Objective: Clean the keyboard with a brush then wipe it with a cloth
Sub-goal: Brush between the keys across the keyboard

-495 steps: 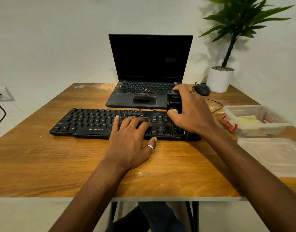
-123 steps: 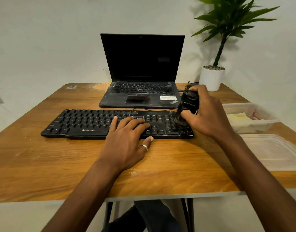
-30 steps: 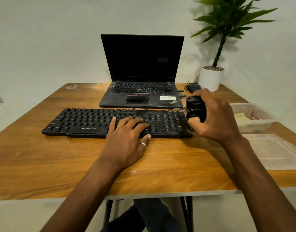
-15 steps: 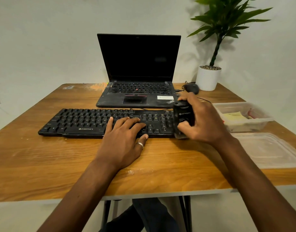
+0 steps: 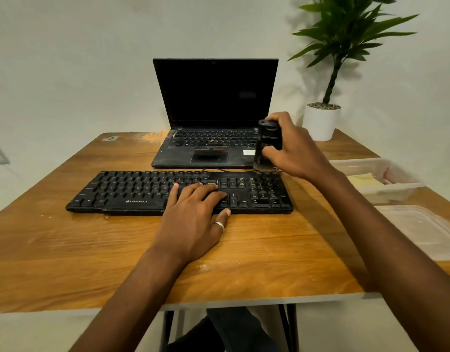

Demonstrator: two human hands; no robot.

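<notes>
A black keyboard [image 5: 132, 191] lies across the middle of the wooden table [image 5: 66, 262]. My left hand [image 5: 193, 219] rests flat on its right-middle keys, fingers straight, thumb at the front edge. My right hand [image 5: 295, 151] grips a short black brush [image 5: 268, 141] upright, its bristle end just above the keyboard's far right corner. A yellow cloth [image 5: 363, 179] lies in a clear box at the right.
An open black laptop [image 5: 213, 102] stands behind the keyboard. A potted plant [image 5: 321, 120] sits at the back right. The clear plastic box [image 5: 396, 189] and its lid [image 5: 427, 229] lie along the right edge. A cable runs behind the keyboard.
My right hand has carried the brush from the keyboard's front right end to its far right corner. The left hand has stayed on the keys.
</notes>
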